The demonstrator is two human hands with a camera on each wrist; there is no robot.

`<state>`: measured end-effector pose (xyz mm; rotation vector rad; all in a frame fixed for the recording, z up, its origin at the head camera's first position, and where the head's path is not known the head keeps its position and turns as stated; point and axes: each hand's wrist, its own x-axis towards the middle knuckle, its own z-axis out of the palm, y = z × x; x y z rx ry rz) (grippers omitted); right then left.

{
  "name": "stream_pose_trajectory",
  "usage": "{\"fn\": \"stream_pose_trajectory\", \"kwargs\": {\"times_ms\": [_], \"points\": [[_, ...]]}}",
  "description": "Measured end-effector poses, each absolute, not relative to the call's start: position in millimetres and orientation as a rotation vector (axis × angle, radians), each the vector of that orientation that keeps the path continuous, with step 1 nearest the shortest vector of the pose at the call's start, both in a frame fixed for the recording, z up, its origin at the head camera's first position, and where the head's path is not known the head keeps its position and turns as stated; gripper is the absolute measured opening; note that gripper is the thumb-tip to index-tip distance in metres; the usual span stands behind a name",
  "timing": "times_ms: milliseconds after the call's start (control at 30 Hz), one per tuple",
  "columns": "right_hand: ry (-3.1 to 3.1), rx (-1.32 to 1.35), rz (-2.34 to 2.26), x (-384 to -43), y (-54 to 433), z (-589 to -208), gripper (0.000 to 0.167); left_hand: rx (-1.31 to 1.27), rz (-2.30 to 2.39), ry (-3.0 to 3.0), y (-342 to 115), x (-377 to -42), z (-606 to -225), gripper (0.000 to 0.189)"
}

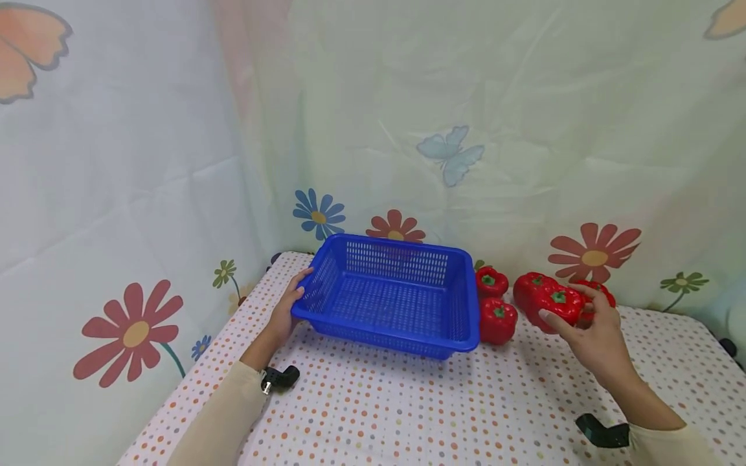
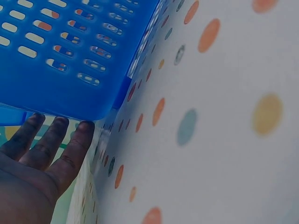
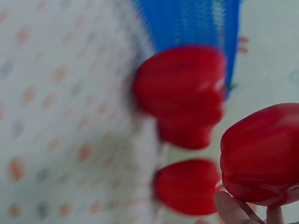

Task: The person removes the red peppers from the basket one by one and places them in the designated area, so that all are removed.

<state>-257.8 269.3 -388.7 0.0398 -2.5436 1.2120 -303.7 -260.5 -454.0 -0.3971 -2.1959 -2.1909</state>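
Observation:
A blue plastic basket (image 1: 390, 298) with slotted walls stands on the table, nothing inside it, its near side tipped toward me. At its left rim my left hand (image 1: 285, 312) holds on, thumb on top; the left wrist view shows the other fingers against the outside of the basket. My right hand (image 1: 599, 343) grips a red bell pepper (image 1: 553, 305) between thumb and fingers, to the right of the basket. In the right wrist view the held pepper (image 3: 261, 154) appears above the fingertips, apart from the peppers on the table.
Two red bell peppers (image 1: 497, 320) sit against the basket's right side. More red peppers (image 1: 529, 288) are behind the held one, one partly hidden by my right hand. A dotted cloth (image 1: 408, 408) covers the table; a printed curtain (image 1: 373, 129) hangs behind and at the left.

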Motion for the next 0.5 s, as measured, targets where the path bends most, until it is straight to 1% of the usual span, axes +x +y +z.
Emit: {"fn": "stream_pose_trajectory", "kwargs": {"times_ms": [267,500], "points": [[-2.682,-0.168,1.384,-270,289,-429,0.092,-0.395,-2.189,-2.205,-260,-306,-453,0.049],[-2.717,-0.167,1.329,-278,292,-436,0.093,-0.398,-2.204,-2.186,-261,-306,-454,0.051]]}}
